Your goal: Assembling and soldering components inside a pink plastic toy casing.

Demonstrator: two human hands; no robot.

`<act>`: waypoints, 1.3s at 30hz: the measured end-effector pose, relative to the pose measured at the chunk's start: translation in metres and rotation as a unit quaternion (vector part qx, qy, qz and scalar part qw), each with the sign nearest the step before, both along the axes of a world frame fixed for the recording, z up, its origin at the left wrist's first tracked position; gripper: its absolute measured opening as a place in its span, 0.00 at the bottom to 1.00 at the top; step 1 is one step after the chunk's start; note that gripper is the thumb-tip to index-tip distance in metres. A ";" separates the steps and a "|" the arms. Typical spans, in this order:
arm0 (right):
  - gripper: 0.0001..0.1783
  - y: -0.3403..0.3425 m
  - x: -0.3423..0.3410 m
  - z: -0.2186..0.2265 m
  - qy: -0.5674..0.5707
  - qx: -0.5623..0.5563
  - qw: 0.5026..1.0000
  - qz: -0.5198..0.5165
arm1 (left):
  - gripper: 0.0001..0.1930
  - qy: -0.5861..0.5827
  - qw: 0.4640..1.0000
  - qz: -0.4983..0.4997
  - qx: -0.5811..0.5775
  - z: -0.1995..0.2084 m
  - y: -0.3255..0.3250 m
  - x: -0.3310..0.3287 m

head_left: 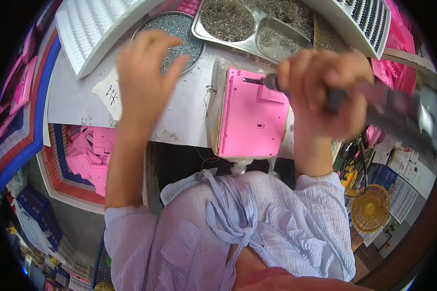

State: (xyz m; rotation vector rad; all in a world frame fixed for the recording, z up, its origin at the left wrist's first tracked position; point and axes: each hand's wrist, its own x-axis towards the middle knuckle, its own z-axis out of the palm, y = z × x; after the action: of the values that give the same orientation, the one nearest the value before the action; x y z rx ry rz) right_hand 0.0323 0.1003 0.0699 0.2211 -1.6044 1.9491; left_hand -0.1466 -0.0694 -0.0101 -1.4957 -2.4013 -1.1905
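Observation:
My right hand [325,89] is wrapped round a dark electric screwdriver [405,119]. Its thin bit points left above the upper part of a pink plastic housing [245,116], and I cannot tell whether the tip touches it. The housing lies in a holder edged with clear plastic on the white table. Over a round metal bowl [202,52] of small silvery screws [187,34] is my left hand [143,72], slightly blurred. Its fingers curve with the thumb apart, and nothing shows between them.
Behind the housing stands a divided metal tray [240,47] with small metal coils. White ridged racks [99,29] flank the back on both sides. A bin of pink parts [90,160] sits lower left; a yellow basket [370,208] is at the right. A paper scrap [103,94] lies beside my left forearm.

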 end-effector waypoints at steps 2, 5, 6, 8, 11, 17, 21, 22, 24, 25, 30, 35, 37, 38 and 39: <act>0.16 0.012 -0.013 -0.016 -0.006 0.005 1.000 0.003 | 0.10 0.068 0.995 0.010 -0.077 -0.021 -0.001 -0.017; 0.16 0.020 -0.021 -0.031 -0.014 0.024 0.999 0.019 | 0.07 0.075 0.992 0.028 -0.096 -0.027 0.001 -0.017; 0.16 0.019 -0.022 -0.033 -0.016 0.029 0.999 0.025 | 0.06 0.062 0.993 0.038 -0.089 -0.026 0.001 -0.015; 0.15 0.015 -0.026 -0.035 -0.022 0.039 0.999 0.004 | 0.05 0.081 0.992 0.037 -0.086 -0.029 0.003 -0.014; 0.14 0.012 -0.028 -0.034 -0.036 0.034 0.999 0.005 | 0.05 0.081 0.990 0.017 -0.115 -0.029 0.003 -0.016; 0.11 0.007 -0.031 -0.043 -0.047 0.034 0.998 -0.023 | 0.06 0.087 0.986 0.015 -0.140 -0.033 0.005 -0.013; 0.10 0.003 -0.035 -0.052 -0.046 0.039 0.997 -0.039 | 0.06 0.128 0.987 0.033 -0.086 -0.036 0.013 -0.011; 0.10 0.002 -0.035 -0.053 -0.050 0.030 0.998 -0.035 | 0.07 0.136 0.987 0.030 -0.084 -0.037 0.014 -0.011; 0.10 0.003 -0.035 -0.040 -0.049 0.063 0.996 -0.047 | 0.08 0.155 0.985 0.026 -0.077 -0.037 0.015 -0.014; 0.11 0.004 -0.026 -0.030 -0.045 0.070 0.995 -0.046 | 0.09 0.119 0.990 0.002 -0.074 -0.033 0.012 -0.016; 0.13 -0.012 -0.012 -0.029 -0.078 0.113 0.989 -0.053 | 0.12 -0.055 0.995 -0.083 -0.023 -0.012 -0.006 0.004; 0.14 -0.017 -0.009 -0.040 -0.076 0.113 0.988 -0.074 | 0.10 -0.038 0.992 -0.118 0.018 -0.005 -0.016 0.043; 0.15 -0.020 -0.009 -0.035 -0.078 0.109 0.988 -0.075 | 0.10 -0.038 0.990 -0.135 0.023 -0.002 -0.021 0.056; 0.15 -0.022 -0.010 -0.030 -0.079 0.111 0.987 -0.080 | 0.10 -0.041 0.989 -0.135 0.037 -0.003 -0.021 0.060; 0.17 -0.027 -0.006 -0.018 -0.058 0.072 0.994 -0.056 | 0.10 -0.048 0.988 -0.137 0.049 -0.004 -0.022 0.066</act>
State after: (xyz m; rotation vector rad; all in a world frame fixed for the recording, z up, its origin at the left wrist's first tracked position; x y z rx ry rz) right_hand 0.0265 0.0735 0.0523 0.0741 -1.7944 1.7930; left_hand -0.0810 -0.0916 -0.0144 -1.8190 -2.2064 -1.4413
